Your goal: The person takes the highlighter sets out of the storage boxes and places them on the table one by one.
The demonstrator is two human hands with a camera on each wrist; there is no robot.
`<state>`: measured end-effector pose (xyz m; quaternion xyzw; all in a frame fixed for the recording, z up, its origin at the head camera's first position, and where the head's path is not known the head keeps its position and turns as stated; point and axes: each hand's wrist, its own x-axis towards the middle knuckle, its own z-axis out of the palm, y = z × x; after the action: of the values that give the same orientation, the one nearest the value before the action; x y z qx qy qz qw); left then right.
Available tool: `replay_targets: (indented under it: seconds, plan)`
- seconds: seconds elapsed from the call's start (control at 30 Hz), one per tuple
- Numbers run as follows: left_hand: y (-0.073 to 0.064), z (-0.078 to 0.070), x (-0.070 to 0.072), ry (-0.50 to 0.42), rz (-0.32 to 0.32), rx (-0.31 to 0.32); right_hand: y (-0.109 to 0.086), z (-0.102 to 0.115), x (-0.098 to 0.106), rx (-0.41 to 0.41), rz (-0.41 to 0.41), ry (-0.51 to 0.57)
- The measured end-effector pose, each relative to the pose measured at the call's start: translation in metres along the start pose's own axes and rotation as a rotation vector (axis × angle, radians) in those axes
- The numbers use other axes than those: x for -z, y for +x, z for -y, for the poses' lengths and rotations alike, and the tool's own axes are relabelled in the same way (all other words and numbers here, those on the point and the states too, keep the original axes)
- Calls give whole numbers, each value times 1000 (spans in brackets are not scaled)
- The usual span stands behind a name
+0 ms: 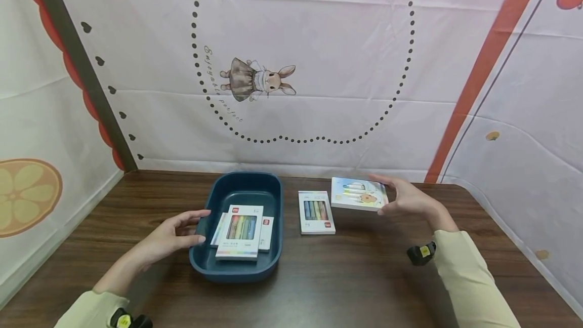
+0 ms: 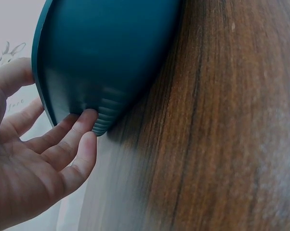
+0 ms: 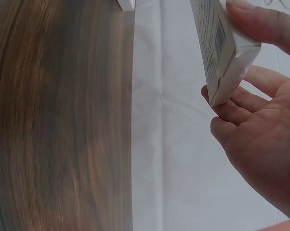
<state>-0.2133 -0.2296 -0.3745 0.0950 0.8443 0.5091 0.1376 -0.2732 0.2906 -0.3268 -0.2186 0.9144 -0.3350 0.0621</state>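
Observation:
My left hand point(image 1: 170, 237) holds the left wall of a dark blue plastic bin point(image 1: 246, 271), thumb over the rim and fingers against the ribbed outer side point(image 2: 111, 53). Inside the bin, a white box point(image 1: 239, 252) with a window onto coloured sticks lies across other flat white boxes, partly hidden beneath it. My right hand point(image 1: 407, 199) pinches the right end of a light-blue and white illustrated box point(image 1: 352, 194) between thumb and fingers. The right wrist view shows that carton's printed side point(image 3: 215, 48), tilted. Whether it touches the table is hard to tell.
Another white windowed box point(image 1: 316, 224) lies on the brown wooden table point(image 1: 328, 287), between the bin and my right hand. A pale printed cloth point(image 1: 309, 54) hangs behind the table's back edge and along both sides.

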Motion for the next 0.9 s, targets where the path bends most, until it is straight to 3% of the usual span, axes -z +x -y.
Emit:
replay_targets:
  seconds: [0.53,0.9]
  plan:
    - [0,1,0,-4,-3,1,-1,-24,5,-45,43,87]
    - [-1,0,0,1,-7,-3,-2,-34,2,-122,38,55]
